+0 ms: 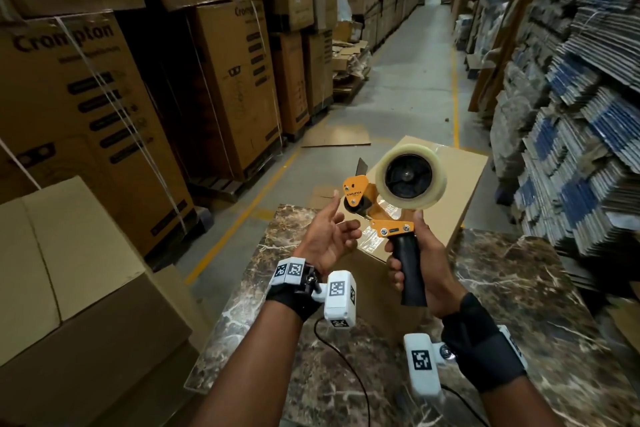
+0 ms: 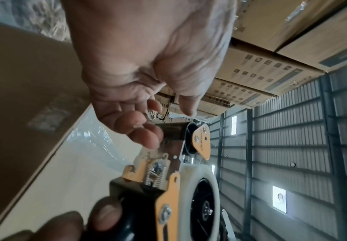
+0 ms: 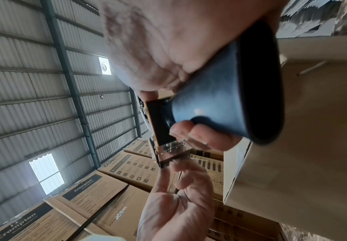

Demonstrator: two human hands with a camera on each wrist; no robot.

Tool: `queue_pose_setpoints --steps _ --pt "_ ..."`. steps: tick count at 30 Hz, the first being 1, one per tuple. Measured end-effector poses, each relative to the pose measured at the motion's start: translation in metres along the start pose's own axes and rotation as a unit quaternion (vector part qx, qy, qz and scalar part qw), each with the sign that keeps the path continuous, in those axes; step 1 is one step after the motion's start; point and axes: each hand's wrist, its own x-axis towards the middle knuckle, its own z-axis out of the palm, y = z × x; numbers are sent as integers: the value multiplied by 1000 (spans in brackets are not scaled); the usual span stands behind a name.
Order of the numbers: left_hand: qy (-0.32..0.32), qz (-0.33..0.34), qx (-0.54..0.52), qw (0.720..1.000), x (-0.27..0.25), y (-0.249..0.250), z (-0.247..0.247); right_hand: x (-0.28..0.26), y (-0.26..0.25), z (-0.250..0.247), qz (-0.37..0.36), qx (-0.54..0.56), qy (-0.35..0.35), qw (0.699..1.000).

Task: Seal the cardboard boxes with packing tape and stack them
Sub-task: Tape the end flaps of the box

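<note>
The right hand (image 1: pixel 420 263) wraps the tape dispenser (image 1: pixel 391 191) by its handle above a cardboard box (image 1: pixel 446 204) on the tabletop (image 1: pixel 519 288). The left hand (image 1: pixel 329 236), its grip spread, reaches toward the toothed blade; a slip could nick a fingertip, or loose tape could fold onto itself.

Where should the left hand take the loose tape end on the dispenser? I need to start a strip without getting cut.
Probably pinch the tape end's side edges just below the roller of the tape dispenser, coming from the left, where the left hand hovers open. The toothed blade sits close by, so keep fingertips clear. The right hand steadies the handle.
</note>
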Motion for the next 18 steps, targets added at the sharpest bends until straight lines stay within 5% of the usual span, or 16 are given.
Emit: queue_pose_setpoints --steps 9,18 --pt "-105 -15 -112 988 -4 3 5 -2 -10 -4 -32 -2 -14 999" --pt "-15 69 -119 990 -2 5 11 3 -19 -6 -52 -68 -23 996"
